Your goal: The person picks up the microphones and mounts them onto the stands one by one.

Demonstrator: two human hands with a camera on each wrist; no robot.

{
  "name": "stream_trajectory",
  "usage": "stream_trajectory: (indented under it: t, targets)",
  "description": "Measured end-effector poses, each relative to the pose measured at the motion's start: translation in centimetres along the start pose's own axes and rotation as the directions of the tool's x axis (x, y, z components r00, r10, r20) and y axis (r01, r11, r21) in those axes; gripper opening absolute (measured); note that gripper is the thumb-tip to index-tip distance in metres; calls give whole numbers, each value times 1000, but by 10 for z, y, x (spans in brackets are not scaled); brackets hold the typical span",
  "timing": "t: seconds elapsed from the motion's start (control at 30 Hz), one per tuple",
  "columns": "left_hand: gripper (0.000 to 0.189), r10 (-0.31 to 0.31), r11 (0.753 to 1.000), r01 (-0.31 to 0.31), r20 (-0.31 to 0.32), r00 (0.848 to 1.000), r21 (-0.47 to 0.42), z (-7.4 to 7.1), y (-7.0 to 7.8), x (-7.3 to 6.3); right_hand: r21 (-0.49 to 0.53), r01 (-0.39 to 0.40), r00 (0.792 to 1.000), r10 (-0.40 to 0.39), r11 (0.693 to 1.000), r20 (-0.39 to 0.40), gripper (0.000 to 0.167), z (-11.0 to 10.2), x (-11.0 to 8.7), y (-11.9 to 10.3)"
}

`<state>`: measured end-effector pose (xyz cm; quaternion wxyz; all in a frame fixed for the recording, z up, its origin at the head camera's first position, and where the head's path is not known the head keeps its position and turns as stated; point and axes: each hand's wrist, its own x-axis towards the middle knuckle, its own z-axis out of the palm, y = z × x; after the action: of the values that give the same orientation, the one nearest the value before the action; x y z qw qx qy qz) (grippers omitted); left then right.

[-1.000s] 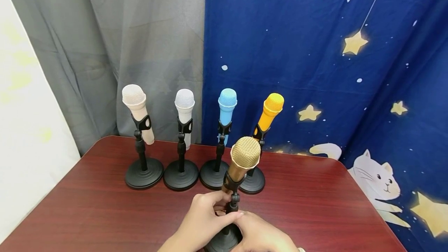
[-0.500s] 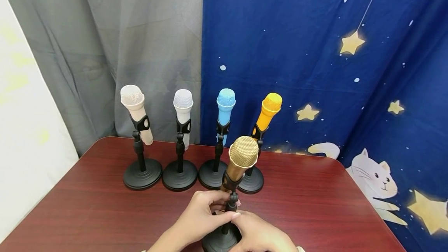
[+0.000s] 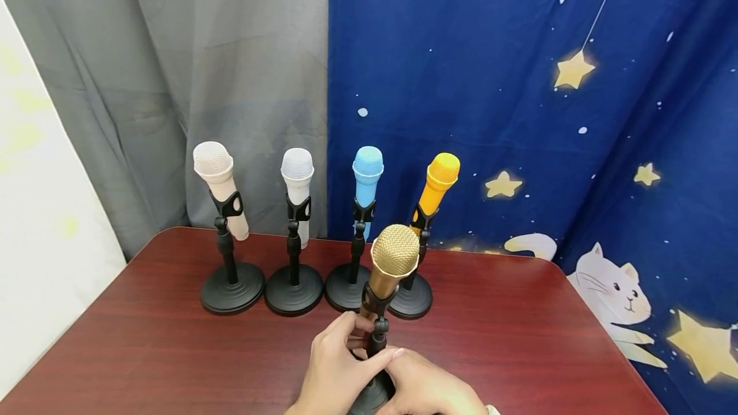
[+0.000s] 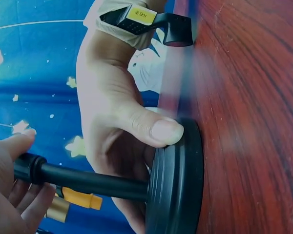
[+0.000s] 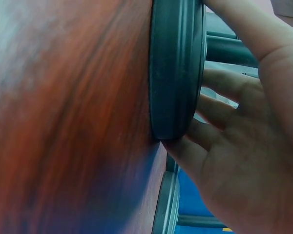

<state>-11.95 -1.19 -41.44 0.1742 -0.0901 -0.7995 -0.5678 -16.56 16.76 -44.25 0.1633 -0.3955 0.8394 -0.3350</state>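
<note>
A gold microphone sits tilted in the clip of a black desk stand at the front of the table. My left hand holds the stand's upright, thumb and fingers around its black collar, just below the clip. Lower down, my right hand grips the round black base. In the left wrist view its thumb presses on the base's upper face near the rim. The right wrist view shows the other fingers curled about the base's edge, with the base's underside at the wooden tabletop.
Behind stands a row of microphones on black stands: a cream one, a white one, a blue one and a yellow one. The gold one overlaps the yellow one's stand. Curtains hang past the dark red table's back edge.
The whole head view has shifted slightly left. My left wrist has swung a little to the right, while both hands keep their hold on the stand.
</note>
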Motion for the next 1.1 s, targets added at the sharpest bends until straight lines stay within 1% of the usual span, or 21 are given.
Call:
stream_trajectory:
  t: [0.1,0.17,0.23,0.33,0.5,0.67,0.77,0.83,0.9,0.93,0.97,1.03,1.1]
  targets:
    - [34,-16,1000,16,-9,1000,1,0,2,1,-41,10,1000,-10,999,1,61,0,1,0]
    - [33,-14,1000,14,-10,1000,-9,0,2,2,-43,11,1000,-10,999,7,61,-1,1,0]
    - [32,-12,1000,12,1,1000,-23,-1,2,3,-24,4,1000,-4,1000,17,59,-1,1,0]
    - [31,-1,999,2,35,999,-44,-4,-1,5,-29,7,1000,-7,1000,22,58,-1,1,-1]
    - [30,9,995,2,105,994,-101,-7,-6,10,-107,19,1000,-18,994,9,63,-1,1,-2]
    - [27,-16,987,46,190,982,-154,-11,-8,15,-108,15,1000,-13,994,20,67,0,1,-2]
    - [28,-32,988,64,226,974,-139,-13,-8,15,-107,21,999,-18,994,29,67,0,0,-1]
    - [30,-19,995,43,254,967,-91,-14,-9,15,-119,20,999,-17,993,28,67,0,0,-1]
    - [31,3,1000,4,300,954,-24,-13,-12,14,-116,16,1000,-12,993,29,66,0,1,-2]
    - [33,10,1000,-16,334,943,18,-13,-14,13,-102,5,1000,-2,995,31,65,0,1,-2]
    - [34,15,997,-42,371,928,64,-13,-18,12,-87,-8,999,11,996,33,64,0,2,-2]
    - [34,9,985,-84,449,894,148,-14,-25,9,-63,-38,998,40,997,40,59,0,3,-2]
    - [38,-21,965,-114,504,864,235,-16,-31,6,-57,-74,996,77,996,41,57,0,4,-3]
